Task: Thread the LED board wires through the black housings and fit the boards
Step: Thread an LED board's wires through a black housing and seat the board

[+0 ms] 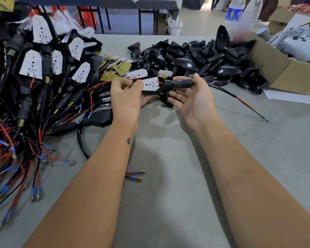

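Observation:
A white LED board (pixel 150 84) lies in a black housing (pixel 170 85) held over the table's middle. My left hand (pixel 126 94) pinches the board's left edge together with its red wire (pixel 104 84). My right hand (pixel 190 94) grips the housing's black stem (pixel 182 81), thumb on top. The board's sleeved red and black wire (pixel 240 101) comes out of the stem end and trails right across the table.
Assembled lamps with wires (pixel 43 83) are heaped at the left. Empty black housings (pixel 195 58) pile at the back, loose boards (pixel 122 68) beside them. A cardboard box (pixel 283 68) and plastic bottles (pixel 240 17) stand at the right. Two loose terminals (pixel 134 175) lie between my forearms.

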